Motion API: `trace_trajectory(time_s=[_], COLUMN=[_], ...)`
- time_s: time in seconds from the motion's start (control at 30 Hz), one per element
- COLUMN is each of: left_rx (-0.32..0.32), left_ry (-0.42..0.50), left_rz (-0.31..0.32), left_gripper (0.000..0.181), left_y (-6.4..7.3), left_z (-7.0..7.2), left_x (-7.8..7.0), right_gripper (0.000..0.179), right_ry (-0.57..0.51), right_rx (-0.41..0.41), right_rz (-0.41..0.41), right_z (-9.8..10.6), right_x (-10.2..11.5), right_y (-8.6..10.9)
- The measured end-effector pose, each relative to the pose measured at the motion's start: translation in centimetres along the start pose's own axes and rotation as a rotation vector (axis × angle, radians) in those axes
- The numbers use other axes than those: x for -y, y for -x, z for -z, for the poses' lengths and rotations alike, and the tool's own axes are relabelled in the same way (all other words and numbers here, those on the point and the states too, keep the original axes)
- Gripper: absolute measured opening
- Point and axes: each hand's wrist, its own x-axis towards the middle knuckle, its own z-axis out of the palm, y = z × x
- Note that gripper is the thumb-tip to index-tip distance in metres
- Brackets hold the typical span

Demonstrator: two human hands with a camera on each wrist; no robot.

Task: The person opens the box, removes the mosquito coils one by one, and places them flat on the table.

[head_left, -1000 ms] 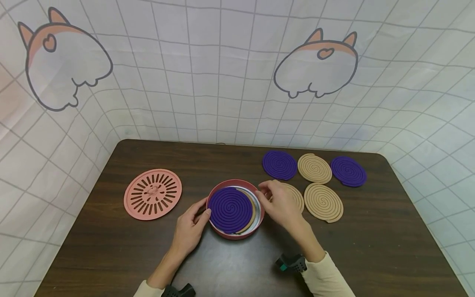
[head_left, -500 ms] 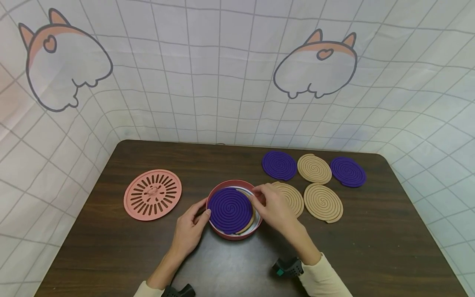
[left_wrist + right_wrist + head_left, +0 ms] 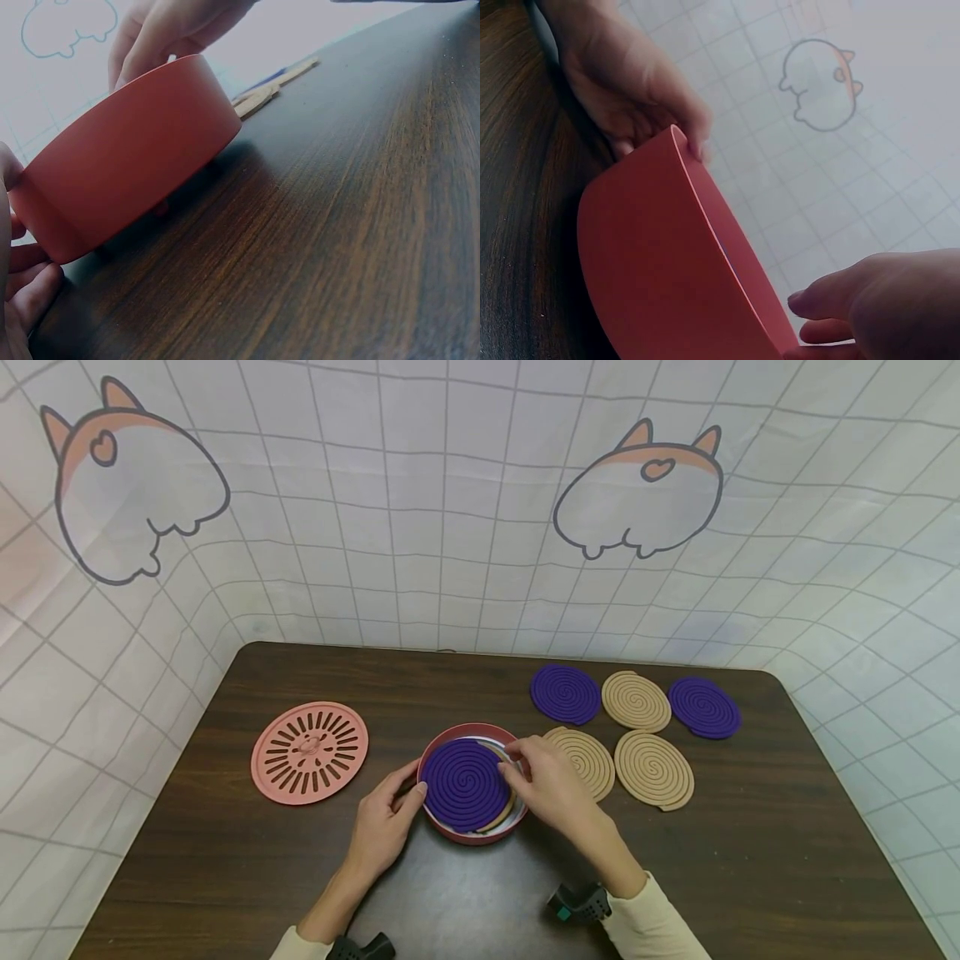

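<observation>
In the head view, a round red mosquito coil box [image 3: 474, 841] stands on the table. Inside, a purple mosquito coil [image 3: 465, 785] lies over a tan one [image 3: 497, 820] whose right edge shows. My left hand [image 3: 381, 827] grips the box's left wall, with the thumb at the rim and fingers outside. My right hand [image 3: 551, 781] is over the box's right rim, fingertips by the purple coil's right edge. The right wrist view shows its thumb and fingers apart, loosely bent. Whether they touch a coil is hidden there behind the box wall.
A pink slotted lid [image 3: 309, 752] lies at the left. Right of the box, several coils lie flat: purple ones [image 3: 566, 694] [image 3: 704, 707] and tan ones [image 3: 636, 700] [image 3: 655, 768] [image 3: 590, 762]. A patterned white cloth [image 3: 480, 527] hangs behind the table [image 3: 750, 860].
My right hand has moved a little left, from the box's right rim to above the coils inside. The left hand, box and coils stay about where they were.
</observation>
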Motion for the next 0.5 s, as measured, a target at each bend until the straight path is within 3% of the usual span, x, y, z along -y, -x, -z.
trace_trajectory(time_s=[0.5], left_rx=[0.003], left_ry=[0.003], left_rz=[-0.003], left_gripper=[0.039], left_y=[-0.03], left_z=[0.01], left_x=[0.09], right_gripper=[0.025], right_ry=[0.048], right_rx=[0.068], right_rz=[-0.014], right_z=[-0.26], right_x=[0.25], right_y=[0.05])
